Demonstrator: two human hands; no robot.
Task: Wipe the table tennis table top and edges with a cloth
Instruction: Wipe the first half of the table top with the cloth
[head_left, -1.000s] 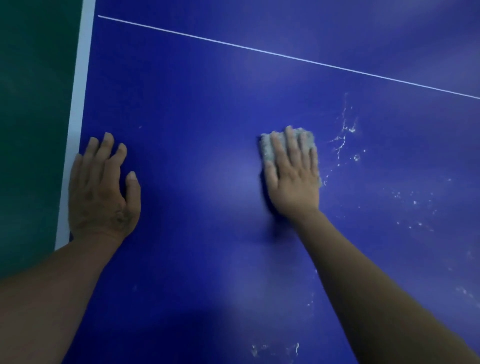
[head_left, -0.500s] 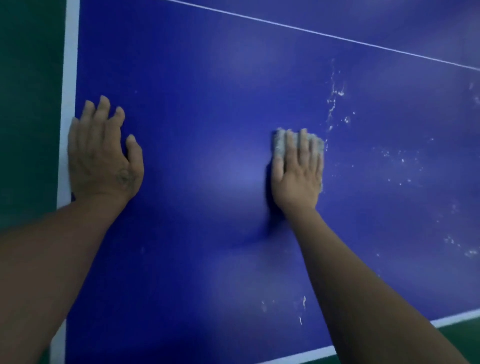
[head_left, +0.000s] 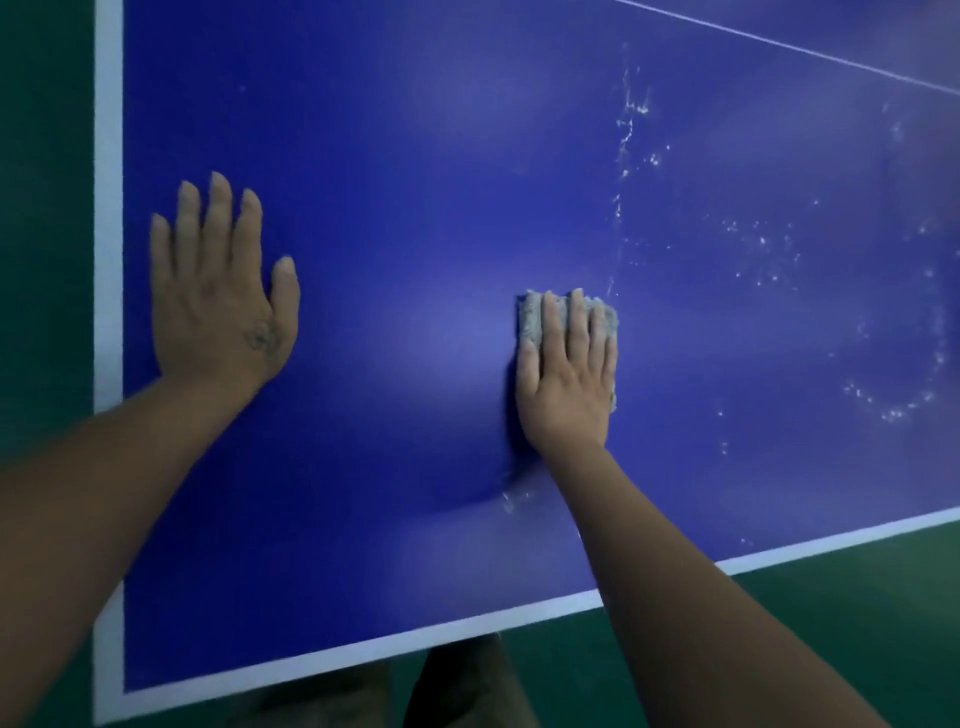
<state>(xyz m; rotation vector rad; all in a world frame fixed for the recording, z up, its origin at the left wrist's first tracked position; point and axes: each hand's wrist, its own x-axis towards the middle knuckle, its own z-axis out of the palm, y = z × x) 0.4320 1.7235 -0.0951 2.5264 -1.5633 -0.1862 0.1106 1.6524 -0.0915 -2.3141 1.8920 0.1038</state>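
The blue table tennis table top (head_left: 415, 156) fills the view, with a white border along its left and near edges. My right hand (head_left: 566, 374) lies flat with straight fingers on a small grey cloth (head_left: 530, 319) and presses it to the table near the middle. My left hand (head_left: 223, 296) rests flat on the table, fingers straight, close to the left edge. White dusty streaks (head_left: 631, 124) and specks lie on the surface to the right of the cloth.
Green floor (head_left: 41, 208) shows beyond the table's left edge and below its near edge (head_left: 519, 616). A thin white centre line (head_left: 779, 44) crosses the top right. A curved trail of white specks (head_left: 909, 405) marks the far right.
My right hand has drawn the cloth back toward the near edge, away from the white streaks. The view has tilted down, bringing the near table edge and corner into sight. My left hand stays planted.
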